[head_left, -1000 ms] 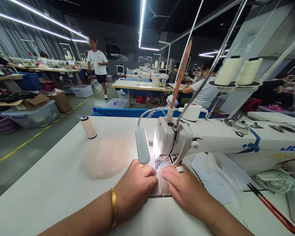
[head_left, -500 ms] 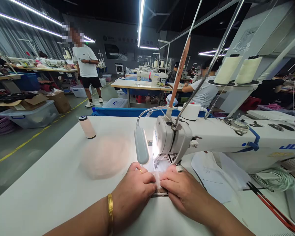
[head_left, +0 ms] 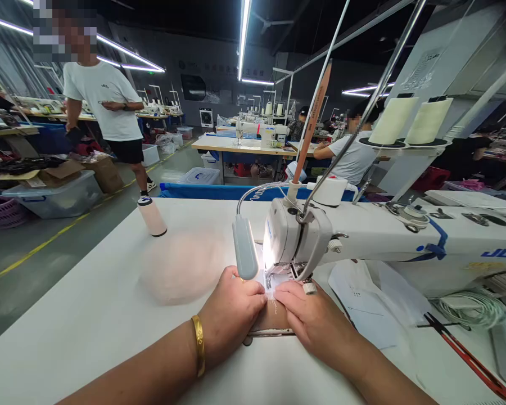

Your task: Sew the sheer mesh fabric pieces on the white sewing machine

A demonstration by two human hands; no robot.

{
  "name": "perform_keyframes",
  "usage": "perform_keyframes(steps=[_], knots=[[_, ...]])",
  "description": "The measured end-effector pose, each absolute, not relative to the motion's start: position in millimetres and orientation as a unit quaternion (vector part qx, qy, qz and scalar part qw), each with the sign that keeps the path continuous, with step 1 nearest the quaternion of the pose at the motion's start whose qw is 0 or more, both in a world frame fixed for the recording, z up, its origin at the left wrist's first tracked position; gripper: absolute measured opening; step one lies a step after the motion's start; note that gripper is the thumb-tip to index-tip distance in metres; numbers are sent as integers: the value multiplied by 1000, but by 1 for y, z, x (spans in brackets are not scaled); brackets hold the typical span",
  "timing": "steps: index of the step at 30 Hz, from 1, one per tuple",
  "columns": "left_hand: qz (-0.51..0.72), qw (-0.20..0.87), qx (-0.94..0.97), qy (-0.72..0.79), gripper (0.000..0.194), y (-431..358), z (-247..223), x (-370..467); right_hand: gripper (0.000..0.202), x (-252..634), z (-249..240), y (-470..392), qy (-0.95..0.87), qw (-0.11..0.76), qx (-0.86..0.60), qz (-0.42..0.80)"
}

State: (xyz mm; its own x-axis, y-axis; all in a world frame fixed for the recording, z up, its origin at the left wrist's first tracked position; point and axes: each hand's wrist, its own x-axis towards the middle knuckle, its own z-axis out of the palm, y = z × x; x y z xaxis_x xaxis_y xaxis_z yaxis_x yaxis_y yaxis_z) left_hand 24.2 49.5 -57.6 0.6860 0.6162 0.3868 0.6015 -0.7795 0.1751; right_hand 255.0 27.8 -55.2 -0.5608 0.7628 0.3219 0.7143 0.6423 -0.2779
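A strip of thin, pale sheer fabric [head_left: 270,295] lies under the presser foot of a white sewing machine [head_left: 295,233]. My left hand [head_left: 231,312], with a gold bangle at its wrist, pinches and presses the strip from the left, just in front of the needle. On the other side, my right hand [head_left: 316,318] has its fingers bent down on the same strip, close to the presser foot. Between the hands, a brown plate [head_left: 276,318] with a loose thread on it shows in the tabletop. My fingers partly hide the fabric.
A grey lamp [head_left: 244,247] hangs left of the needle. Blurred sheer pale fabric [head_left: 183,267] and a pink thread spool [head_left: 152,217] are on the left tabletop. Red-handled tweezers [head_left: 472,357] and white pattern pieces [head_left: 362,304] lie right. A person [head_left: 105,107] stands beyond the table.
The strip between my hands has moved forward under the presser foot, uncovering more of the brown plate. My hands have shifted slightly forward. The standing person has come nearer, toward the left.
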Motion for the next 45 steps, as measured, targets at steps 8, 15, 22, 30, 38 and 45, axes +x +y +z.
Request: perform_keyframes(steps=[8,15,22,30,38,45], knots=[[197,12,908,369,27,57,-54,28,44,254,-62,33,-867,207,-449,57],[114,33,881,457,22,53,-43,27,39,255,-61,30,-864,217,-453,41],[48,25,884,465,22,38,-18,31,37,253,-63,29,-874,268,-401,50],[223,70,880,414,33,56,-7,6,26,224,-57,18,-876,343,-309,141],[-157,72,811,559,10,26,13,27,31,214,-60,10,-890,343,-229,193],[-44,90,841,531,17,25,7,14,27,230,-55,11,-893,296,-272,204]])
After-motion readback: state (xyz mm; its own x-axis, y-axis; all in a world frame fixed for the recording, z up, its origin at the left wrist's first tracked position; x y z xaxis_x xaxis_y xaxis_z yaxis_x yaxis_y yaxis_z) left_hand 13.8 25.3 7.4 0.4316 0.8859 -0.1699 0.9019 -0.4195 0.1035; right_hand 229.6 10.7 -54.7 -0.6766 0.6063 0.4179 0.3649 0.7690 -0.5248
